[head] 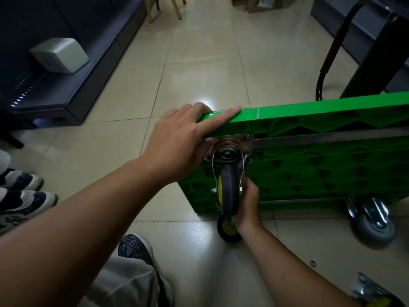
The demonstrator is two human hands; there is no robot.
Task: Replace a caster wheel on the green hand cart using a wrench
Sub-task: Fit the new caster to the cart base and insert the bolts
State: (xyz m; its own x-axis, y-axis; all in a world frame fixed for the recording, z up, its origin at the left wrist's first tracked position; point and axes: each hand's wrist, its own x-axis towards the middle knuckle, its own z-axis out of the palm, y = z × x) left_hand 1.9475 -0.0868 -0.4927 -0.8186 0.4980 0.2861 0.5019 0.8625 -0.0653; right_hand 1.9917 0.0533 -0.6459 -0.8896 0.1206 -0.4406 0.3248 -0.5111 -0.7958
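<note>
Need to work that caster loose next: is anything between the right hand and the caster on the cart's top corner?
Nothing visible does: the right hand grips the caster by its fork and wheel. The left hand grips the green cart at its top edge and covers the left end of the mounting plate.

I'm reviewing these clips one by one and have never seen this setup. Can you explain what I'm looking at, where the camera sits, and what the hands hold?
There is no machine: a person works with bare hands, filmed by one camera on their head, looking down. The green hand cart stands tipped on its edge on the tiled floor. The left hand grips its top corner. The right hand has its fingers curled around the caster wheel mounted at that corner. A loose caster lies at the lower right. No wrench shows.
</note>
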